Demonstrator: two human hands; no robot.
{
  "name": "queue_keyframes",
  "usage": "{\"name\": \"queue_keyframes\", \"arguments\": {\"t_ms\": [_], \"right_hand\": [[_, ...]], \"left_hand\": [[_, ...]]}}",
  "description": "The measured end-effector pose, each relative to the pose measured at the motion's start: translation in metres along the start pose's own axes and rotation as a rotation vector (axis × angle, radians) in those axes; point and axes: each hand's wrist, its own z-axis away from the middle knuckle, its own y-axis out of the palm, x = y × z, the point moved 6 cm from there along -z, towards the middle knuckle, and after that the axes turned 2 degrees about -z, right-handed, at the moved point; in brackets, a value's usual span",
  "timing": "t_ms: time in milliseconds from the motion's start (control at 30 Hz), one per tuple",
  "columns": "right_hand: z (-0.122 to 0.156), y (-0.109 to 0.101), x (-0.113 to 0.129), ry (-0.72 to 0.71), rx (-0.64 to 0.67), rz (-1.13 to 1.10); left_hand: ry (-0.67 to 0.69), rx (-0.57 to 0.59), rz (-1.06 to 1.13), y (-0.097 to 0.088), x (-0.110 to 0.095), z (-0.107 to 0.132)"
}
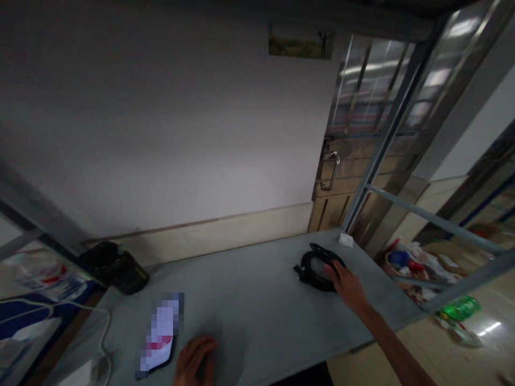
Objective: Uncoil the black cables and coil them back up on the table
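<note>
My right hand [346, 283] reaches out over the grey table [257, 300] and rests its fingers on a black coiled cable [316, 266] near the table's far right corner; its fingers curl over the coil's near edge. My left hand [196, 360] lies flat on the table at the near edge, fingers spread and holding nothing. A phone [161, 335] lies just left of that hand, its screen lit.
A black bag [115, 266] sits at the table's far left by the wall. A small white object [346, 239] lies at the far right corner. A white cable [105, 332] runs along the left. A metal door [354, 161], clutter and a green bottle [461, 309] are to the right.
</note>
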Motion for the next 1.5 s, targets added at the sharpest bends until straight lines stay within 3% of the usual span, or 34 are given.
{"name": "queue_keyframes", "arguments": {"t_ms": [133, 333, 500, 733, 900, 1033, 1167, 1300, 1500], "right_hand": [[-0.026, -0.029, 0.014, 0.202, 0.008, -0.164], [-0.041, -0.068, 0.046, 0.2, -0.172, -0.191], [-0.035, -0.059, 0.051, 0.206, -0.112, -0.185], [-0.036, -0.026, 0.034, 0.3, 0.103, -0.474], [-0.049, -0.032, 0.03, 0.358, 0.081, -0.651], [-0.062, -0.067, 0.039, 0.333, -0.052, -0.672], [-0.07, -0.117, 0.066, 0.221, -0.18, -0.677], [-0.07, -0.17, 0.11, 0.107, -0.344, -0.646], [-0.061, -0.249, 0.2, -0.122, -0.556, -0.938]], "left_hand": [[-0.015, -0.021, -0.003, -0.004, -0.006, -0.001], [-0.107, -0.012, 0.016, -0.001, -0.005, 0.002], [-0.108, -0.021, 0.043, 0.002, -0.004, 0.004], [-0.074, -0.027, 0.043, 0.003, -0.005, 0.005], [-0.068, -0.029, 0.036, 0.005, -0.005, 0.006], [-0.05, -0.043, 0.027, 0.003, -0.006, 0.005], [-0.032, -0.027, 0.023, 0.0, -0.009, 0.003], [-0.043, -0.031, 0.033, -0.001, -0.012, 0.002], [-0.073, -0.046, 0.084, -0.004, -0.007, 0.0]]}}
